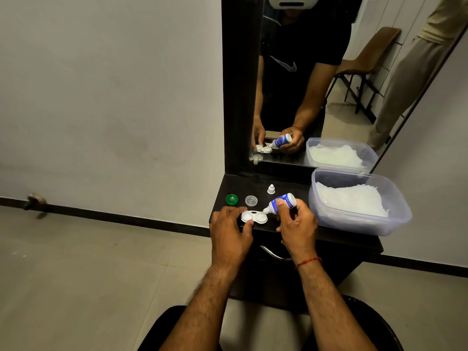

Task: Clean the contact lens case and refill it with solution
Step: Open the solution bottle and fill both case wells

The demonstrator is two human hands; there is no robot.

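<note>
A white contact lens case [254, 217] with both wells uncovered lies on the dark dresser top [288, 186]. My left hand [229, 230] pinches the case's left end between thumb and fingers. My right hand [296, 224] grips a small blue-and-white solution bottle [281, 202], tipped down to the left, its nozzle right over the case's right well. Behind the case lie a green case cap [231, 199] and a clear case cap [251, 200]. The bottle's small white cap [271, 189] stands farther back.
A clear plastic tub [395, 224] holding white tissues sits at the right of the dresser top. A mirror [316, 84] rises behind in a black frame. A drawer handle [273, 253] curves below the front edge. The floor lies to the left.
</note>
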